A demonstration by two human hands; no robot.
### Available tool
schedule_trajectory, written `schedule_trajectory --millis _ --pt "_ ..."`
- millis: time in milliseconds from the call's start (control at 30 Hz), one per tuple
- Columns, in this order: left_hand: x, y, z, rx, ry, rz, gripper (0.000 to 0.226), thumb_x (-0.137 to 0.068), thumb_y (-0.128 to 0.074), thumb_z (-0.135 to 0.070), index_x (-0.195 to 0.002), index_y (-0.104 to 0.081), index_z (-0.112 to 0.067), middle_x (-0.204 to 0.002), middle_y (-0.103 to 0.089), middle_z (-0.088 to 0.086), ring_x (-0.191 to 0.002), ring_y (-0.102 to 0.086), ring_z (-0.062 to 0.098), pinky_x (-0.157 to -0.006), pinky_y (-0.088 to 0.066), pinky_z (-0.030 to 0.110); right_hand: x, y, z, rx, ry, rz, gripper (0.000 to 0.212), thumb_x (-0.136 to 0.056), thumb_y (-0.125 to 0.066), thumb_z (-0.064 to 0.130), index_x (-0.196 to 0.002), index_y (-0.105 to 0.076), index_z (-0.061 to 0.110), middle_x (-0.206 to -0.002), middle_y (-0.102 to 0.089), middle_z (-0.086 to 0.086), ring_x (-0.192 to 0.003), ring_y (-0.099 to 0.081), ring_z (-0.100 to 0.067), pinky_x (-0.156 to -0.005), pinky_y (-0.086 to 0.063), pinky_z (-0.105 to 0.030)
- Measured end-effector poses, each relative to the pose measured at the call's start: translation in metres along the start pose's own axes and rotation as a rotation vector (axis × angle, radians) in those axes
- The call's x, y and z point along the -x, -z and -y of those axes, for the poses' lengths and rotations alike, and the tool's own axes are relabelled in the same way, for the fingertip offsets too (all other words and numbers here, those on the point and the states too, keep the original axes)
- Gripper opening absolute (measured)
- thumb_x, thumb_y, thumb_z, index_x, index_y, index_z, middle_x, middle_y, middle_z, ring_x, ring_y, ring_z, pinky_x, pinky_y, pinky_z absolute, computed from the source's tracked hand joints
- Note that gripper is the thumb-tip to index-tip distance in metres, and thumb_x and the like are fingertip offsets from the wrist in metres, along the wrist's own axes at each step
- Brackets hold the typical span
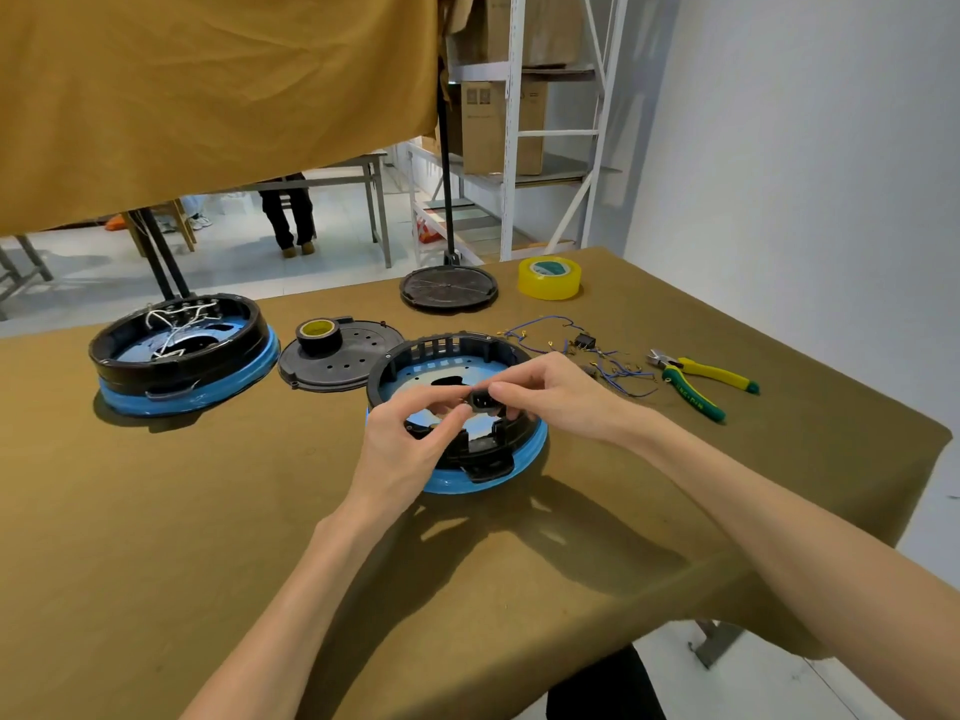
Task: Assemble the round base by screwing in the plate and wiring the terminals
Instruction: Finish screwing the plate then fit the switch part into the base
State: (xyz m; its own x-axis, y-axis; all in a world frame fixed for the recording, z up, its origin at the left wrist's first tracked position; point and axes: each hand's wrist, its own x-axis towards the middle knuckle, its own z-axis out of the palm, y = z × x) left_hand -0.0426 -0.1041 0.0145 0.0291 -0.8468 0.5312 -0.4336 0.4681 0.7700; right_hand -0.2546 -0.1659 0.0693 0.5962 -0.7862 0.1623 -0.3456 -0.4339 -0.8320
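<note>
While both forearms reach over the worktop [208, 511], we pinch a small black socket [484, 399] between left hand [410, 449] and right hand [550, 394] fingers above the round base [511, 462]; no writing is legible.

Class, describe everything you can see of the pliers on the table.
The pliers lie flat on the olive cloth-covered table, right of the round base and beside loose blue wires. Their handles are sleeved yellow and green, splayed apart and pointing right; the short metal jaws point left toward the wires. Neither hand touches them.
</note>
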Motion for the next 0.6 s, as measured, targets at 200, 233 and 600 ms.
schedule_trajectory --millis 200,233,600 --pt "-0.001 0.007 -0.003 0.053 0.026 -0.007 0.031 -0.091 -0.077 -0.014 -0.108 -0.075 -0.040 -0.102 -0.076 -0.022 -0.103 -0.070 0.005 -0.088 -0.052 0.013 0.005 -0.001 -0.006 -0.070 -0.051 0.045 0.035 -0.097 -0.062 0.003 -0.128 -0.073 0.017 -0.097 -0.079 -0.001 -0.084 -0.070 -0.008 -0.077 -0.054 -0.029" --pt "-0.002 0.007 -0.004 0.058 0.032 -0.012 0.031 -0.091 -0.077 -0.013 -0.107 -0.075 -0.040 -0.101 -0.076 -0.022 -0.101 -0.070 0.004 -0.087 -0.052 0.012 0.004 -0.001 -0.006 -0.060 -0.040 0.040 0.037 -0.095 -0.066 0.003 -0.127 -0.073 0.019 -0.099 -0.079 -0.003 -0.087 -0.072 -0.010 -0.081 -0.056 -0.030" --pt "-0.008 0.000 -0.009 0.002 -0.025 0.131 0.032 -0.090 -0.079 -0.018 -0.116 -0.074 -0.037 -0.117 -0.066 -0.012 -0.111 -0.064 0.008 -0.095 -0.047 0.012 0.000 -0.013 -0.005 -0.180 -0.080 0.059 0.036 -0.097 -0.062 0.004 -0.129 -0.067 0.020 -0.089 -0.074 -0.020 -0.064 -0.054 -0.028 -0.057 -0.046 -0.030"
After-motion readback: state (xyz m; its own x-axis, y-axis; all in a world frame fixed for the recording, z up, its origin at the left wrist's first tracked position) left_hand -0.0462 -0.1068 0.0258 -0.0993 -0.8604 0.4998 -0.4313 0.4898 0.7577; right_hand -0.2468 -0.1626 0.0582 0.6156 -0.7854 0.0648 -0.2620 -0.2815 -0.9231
